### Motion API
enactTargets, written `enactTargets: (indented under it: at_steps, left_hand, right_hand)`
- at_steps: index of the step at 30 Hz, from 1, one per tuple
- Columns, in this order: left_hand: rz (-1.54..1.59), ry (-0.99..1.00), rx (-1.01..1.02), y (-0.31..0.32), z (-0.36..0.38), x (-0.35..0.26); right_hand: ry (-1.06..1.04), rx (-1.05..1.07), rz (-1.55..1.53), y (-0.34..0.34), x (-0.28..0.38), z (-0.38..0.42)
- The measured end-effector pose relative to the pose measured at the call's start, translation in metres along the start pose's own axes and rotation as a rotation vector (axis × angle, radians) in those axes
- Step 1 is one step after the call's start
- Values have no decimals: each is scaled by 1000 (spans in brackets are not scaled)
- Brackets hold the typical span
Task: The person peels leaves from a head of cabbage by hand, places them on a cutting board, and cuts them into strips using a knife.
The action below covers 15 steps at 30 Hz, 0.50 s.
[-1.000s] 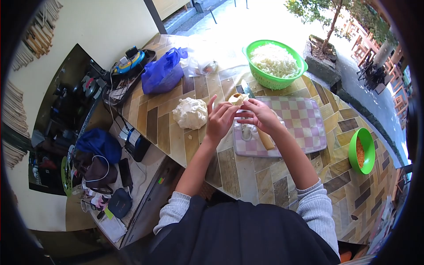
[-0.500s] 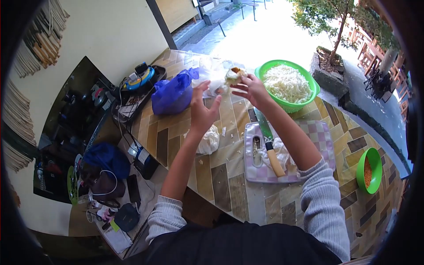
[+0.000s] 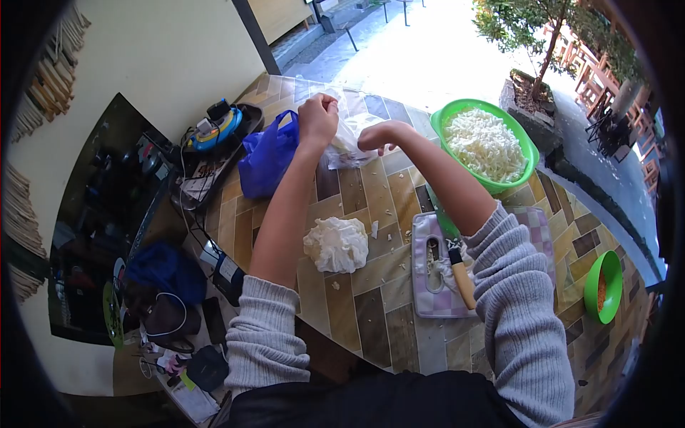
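At the table's far side my left hand (image 3: pixel 318 121) is closed, pinching the edge of a clear plastic bag (image 3: pixel 351 153). My right hand (image 3: pixel 385 135) bends down at the bag's right side, fingers curled and partly hidden; what they hold, if anything, does not show. Something pale lies inside the bag. Left of it stands a blue plastic bag (image 3: pixel 267 160). Nearer to me lies a pale, crumpled-looking piece of cabbage (image 3: pixel 337 245). A knife (image 3: pixel 460 274) with a wooden handle rests on the checkered cutting board (image 3: pixel 426 303), its blade pointing away and partly under my right forearm.
A green basin (image 3: pixel 529 167) heaped with shredded cabbage (image 3: pixel 485 146) stands at the back right. A green bowl (image 3: pixel 592 289) with orange contents sits at the right edge. A power strip (image 3: pixel 217 135) and cables lie left, beside a cluttered lower shelf. Shreds dot the tabletop (image 3: pixel 371 307).
My right hand has brought a cabbage scrap down to the clear bag, and the scrap is no longer visible in it. My left hand has gone from spread to closed on the bag's edge.
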<state>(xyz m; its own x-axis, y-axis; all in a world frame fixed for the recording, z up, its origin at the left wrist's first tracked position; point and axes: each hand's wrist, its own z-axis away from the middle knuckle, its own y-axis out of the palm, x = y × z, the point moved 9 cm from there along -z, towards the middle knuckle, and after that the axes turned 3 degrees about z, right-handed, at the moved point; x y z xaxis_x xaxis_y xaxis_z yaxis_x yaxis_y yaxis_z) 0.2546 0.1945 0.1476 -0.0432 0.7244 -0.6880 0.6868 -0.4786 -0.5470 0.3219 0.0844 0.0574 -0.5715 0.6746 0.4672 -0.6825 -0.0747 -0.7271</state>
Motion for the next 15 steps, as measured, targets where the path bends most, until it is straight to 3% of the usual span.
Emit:
enactTargets:
  at_steps: [3,4,7,8,11,14,15]
  left_hand:
    - [210,-94,-203,-16,1,14]
    - [321,-105,-224,-20,0,17]
    - [569,-143,-171,-17,7,24]
    - [643,-116,-101,-12,14,22]
    - [597,25,-139,0,45,26]
    - [595,-23,350,39,82,14]
    - [548,-6,381,42,85,12]
  right_hand:
    - [-176,-71,182,-5,-8,-7]
    - [-226,-219,313,-21,-5,2]
    - [-258,-463,160,-53,-8,25]
    - [-368,-445,100,-52,-2,33]
    - [-543,-480,-24,-41,11,54]
    - [-603,-415,-126,-26,21,61]
    - [-647,-413,-134,-22,28,64]
